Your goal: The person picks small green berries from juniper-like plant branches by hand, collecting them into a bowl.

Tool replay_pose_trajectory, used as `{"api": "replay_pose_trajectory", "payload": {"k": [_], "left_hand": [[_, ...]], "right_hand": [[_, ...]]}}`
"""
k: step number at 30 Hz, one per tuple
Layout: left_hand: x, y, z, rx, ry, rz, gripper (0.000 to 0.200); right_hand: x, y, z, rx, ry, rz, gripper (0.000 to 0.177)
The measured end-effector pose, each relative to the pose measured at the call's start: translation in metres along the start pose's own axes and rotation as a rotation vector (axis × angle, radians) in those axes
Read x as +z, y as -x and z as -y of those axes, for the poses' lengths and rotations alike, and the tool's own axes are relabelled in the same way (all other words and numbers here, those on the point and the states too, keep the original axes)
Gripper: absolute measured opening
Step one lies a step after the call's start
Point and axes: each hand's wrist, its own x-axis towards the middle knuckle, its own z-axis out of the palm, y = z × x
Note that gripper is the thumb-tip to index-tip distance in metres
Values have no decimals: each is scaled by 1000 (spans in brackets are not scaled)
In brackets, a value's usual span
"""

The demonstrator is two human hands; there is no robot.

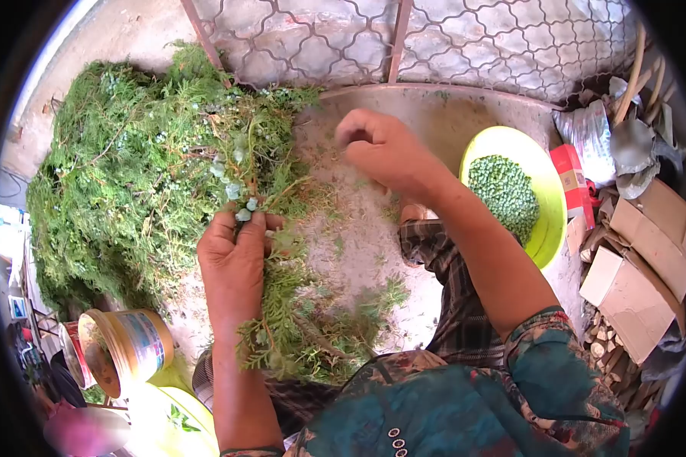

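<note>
My left hand [235,247] pinches a leafy conifer sprig [270,324], whose bluish-green seed cones [245,209] stick up past the thumb and forefinger. The sprig's green foliage hangs below the hand toward my lap. My right hand [385,148] is raised over the floor, between the branch heap and the basin. Its fingers are curled in, and whatever they may hold is hidden. A big heap of cut conifer branches [129,175] with many pale cones lies beyond and left of my left hand. Right of my right forearm stands a yellow-green basin [552,236] holding many small green cones [503,194].
A wavy wire-mesh screen [305,38] runs along the back. Cardboard [633,297], a red box [572,179] and wood pieces [598,343] are piled at right. At lower left are a tipped yellow bucket [149,343] and another bright yellow-green container [194,407].
</note>
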Motion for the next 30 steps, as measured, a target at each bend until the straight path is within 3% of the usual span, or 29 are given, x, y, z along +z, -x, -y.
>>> {"api": "replay_pose_trajectory", "payload": {"k": [1, 3, 6, 9, 14, 17, 22, 24, 26, 28, 30], "left_hand": [[3, 0, 0, -3, 3, -8, 14], [8, 1, 2, 58, -184, -20, 14], [9, 0, 11, 155, -218, -47, 10], [8, -2, 18, 194, -286, -62, 7], [13, -2, 28, 332, -294, -116, 4], [10, -2, 27, 368, -493, -134, 4], [12, 2, 20, 237, -382, -12, 5], [13, 2, 20, 254, -363, -1, 7], [14, 2, 18, 272, -344, 11, 8], [12, 2, 12, 132, -265, 30, 10], [6, -2, 5, 89, -151, 40, 9]], "right_hand": [[5, 4, 8, 1, 2, 9, 11], [24, 16, 19, 50, -523, 282, 14], [47, 21, 23, 45, -593, 269, 19], [59, 19, 17, -38, -493, 248, 25], [64, 17, 20, 18, -443, 229, 30], [59, 14, 18, 28, -436, 230, 28], [52, 10, 12, 23, -347, 315, 24], [57, 7, 2, -346, 20, 105, 21], [60, 8, 1, -300, -7, 87, 18], [57, 8, 1, -259, -31, 64, 15], [47, 8, 1, 258, -1008, 402, 12]]}}
